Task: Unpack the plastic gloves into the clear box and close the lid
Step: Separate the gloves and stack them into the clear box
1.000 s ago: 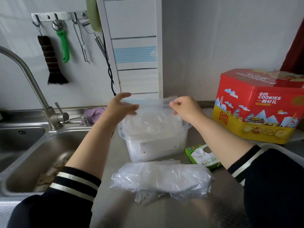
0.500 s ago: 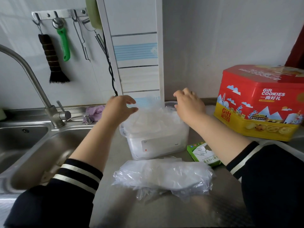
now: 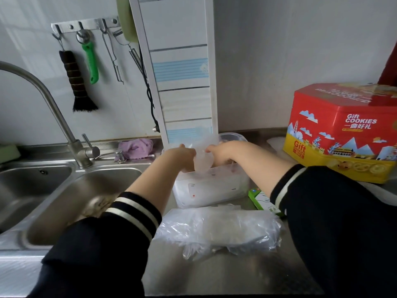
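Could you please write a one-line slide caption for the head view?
Both hands, left hand and right hand, press plastic gloves into the clear box beside the sink.

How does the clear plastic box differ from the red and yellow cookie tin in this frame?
The clear plastic box is see-through, open-topped, with both hands reaching inside; the red and yellow cookie tin is opaque, printed, lidded and untouched. The box looks smaller than the tin. Both stand on the steel counter.

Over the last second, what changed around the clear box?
Both hands, left and right, went down from above the clear box, pushing the plastic gloves they hold into it. The loose pile of plastic in front and the cookie tin stayed put.
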Motion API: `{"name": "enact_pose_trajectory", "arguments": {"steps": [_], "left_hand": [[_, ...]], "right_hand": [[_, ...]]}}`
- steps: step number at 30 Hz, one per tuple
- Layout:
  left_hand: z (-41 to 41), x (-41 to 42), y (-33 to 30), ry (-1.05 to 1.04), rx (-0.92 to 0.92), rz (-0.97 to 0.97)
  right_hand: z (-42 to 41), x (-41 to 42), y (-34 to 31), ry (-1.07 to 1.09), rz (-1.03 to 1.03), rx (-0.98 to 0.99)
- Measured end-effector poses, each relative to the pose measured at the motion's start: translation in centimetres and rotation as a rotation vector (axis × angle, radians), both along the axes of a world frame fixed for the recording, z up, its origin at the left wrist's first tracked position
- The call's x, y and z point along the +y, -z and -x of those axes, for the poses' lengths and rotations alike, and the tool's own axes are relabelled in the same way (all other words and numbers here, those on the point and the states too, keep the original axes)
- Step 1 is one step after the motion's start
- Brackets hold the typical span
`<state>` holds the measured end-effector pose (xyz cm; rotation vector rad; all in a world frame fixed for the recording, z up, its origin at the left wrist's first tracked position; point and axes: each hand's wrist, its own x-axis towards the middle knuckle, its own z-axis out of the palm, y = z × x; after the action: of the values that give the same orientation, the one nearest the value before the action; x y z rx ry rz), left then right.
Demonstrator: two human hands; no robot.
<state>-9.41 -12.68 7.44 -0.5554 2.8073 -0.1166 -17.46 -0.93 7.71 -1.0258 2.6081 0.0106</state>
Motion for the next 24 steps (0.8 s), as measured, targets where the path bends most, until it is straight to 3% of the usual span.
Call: {"name": "enact_pose_trajectory", "arguments": {"steps": [5,9,14,18,20,24], "left_hand": [[0.6,0.9,0.7,0.009,-0.101,0.029],[1.2,0.6,1.1,-0.005,-0.116,-0.056],[0.5,-0.3,-0.7,-0.038,0.037,-0.217],[-1.2,-1.4,-3.1,-0.010,0.137,-0.099],[-2.0,-1.5,-3.4,0.027,0.305,-0.086],[-5.0,2.3,-1.4,0.185,1.040,-0.164]], "right_hand": [[-0.5,-0.1,0.1,-0.096,-0.194,0.036],[-0.3,-0.2,0.6,-0.089,-0.171,0.006],[1.3,-0.1,0.5,0.040,0.043,-0.131],[1.4,1.7,-1.2,0.089,0.399,-0.150],[0.9,2.9,-1.4,0.080,0.602,-0.135],[-2.7,6.4,-0.3,0.017,1.007,-0.060]]}}
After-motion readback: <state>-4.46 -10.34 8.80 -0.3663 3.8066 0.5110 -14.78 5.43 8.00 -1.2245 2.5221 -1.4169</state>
